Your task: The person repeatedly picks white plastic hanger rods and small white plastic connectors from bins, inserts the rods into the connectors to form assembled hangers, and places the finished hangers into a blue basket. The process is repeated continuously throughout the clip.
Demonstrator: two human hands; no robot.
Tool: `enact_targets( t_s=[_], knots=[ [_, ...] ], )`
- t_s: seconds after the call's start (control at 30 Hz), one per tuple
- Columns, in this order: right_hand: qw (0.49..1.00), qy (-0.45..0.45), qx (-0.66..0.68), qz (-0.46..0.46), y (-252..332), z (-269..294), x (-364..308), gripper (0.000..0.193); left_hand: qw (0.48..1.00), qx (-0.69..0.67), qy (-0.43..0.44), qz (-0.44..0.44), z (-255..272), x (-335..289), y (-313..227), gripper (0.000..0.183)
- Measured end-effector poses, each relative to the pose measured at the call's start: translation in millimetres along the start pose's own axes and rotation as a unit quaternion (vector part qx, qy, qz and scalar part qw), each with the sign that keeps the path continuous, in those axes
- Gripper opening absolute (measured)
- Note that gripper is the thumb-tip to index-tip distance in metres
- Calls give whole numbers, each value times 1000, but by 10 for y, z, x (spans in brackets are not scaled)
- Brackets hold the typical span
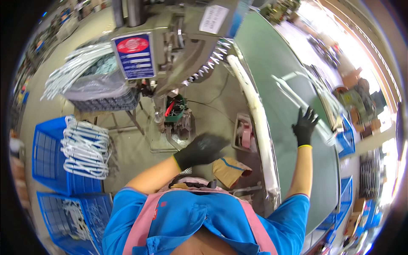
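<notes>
My right hand [305,126], in a black glove, is over the green belt [293,165] at my right with its fingers spread. Close by its fingertips lies a bent white metal tube piece [295,95]; whether they touch, I cannot tell. My left hand [202,151], also black-gloved, hangs in front of my waist and points to the right. Motion smears its fingers, and I see nothing clear in it. Below it is a tan cloth or bag with a blue stripe [230,171].
A machine [173,59] with a blue sign stands ahead. To the left are a crate of pale tubes [104,100] and blue baskets [47,148] with bent white tubes. A pale padded rail [257,114] edges the belt. A small bin [243,132] holds pink pieces.
</notes>
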State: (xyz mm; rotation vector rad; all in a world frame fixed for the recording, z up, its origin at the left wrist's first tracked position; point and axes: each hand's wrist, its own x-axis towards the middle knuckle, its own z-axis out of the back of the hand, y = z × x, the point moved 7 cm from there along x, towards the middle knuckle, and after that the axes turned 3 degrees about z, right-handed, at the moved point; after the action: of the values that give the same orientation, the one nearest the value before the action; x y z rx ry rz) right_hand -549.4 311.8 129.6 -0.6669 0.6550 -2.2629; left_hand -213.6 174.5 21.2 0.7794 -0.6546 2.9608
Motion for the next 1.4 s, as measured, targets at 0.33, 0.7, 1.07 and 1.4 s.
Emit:
enact_targets(
  t_s=[0.33, 0.7, 1.07, 1.4],
  knots=[
    [668, 15, 445, 596, 3799, 131, -1088, 49, 437, -22, 29, 899, -916, -6530, -793, 43],
    [495, 114, 294, 810, 5884, 1954, -3309, 45, 280, -8, -433, 857, -1507, -8445, -2422, 18],
    [432, 205, 293, 828, 7085, 3812, -5265, 37, -270, 144, -293, 906, 293, -10809, -3607, 41],
    [510, 62, 202, 834, 7592, 4162, -5278, 36, -8, 36, -611, 791, 711, -10677, -3378, 14]
  ],
)
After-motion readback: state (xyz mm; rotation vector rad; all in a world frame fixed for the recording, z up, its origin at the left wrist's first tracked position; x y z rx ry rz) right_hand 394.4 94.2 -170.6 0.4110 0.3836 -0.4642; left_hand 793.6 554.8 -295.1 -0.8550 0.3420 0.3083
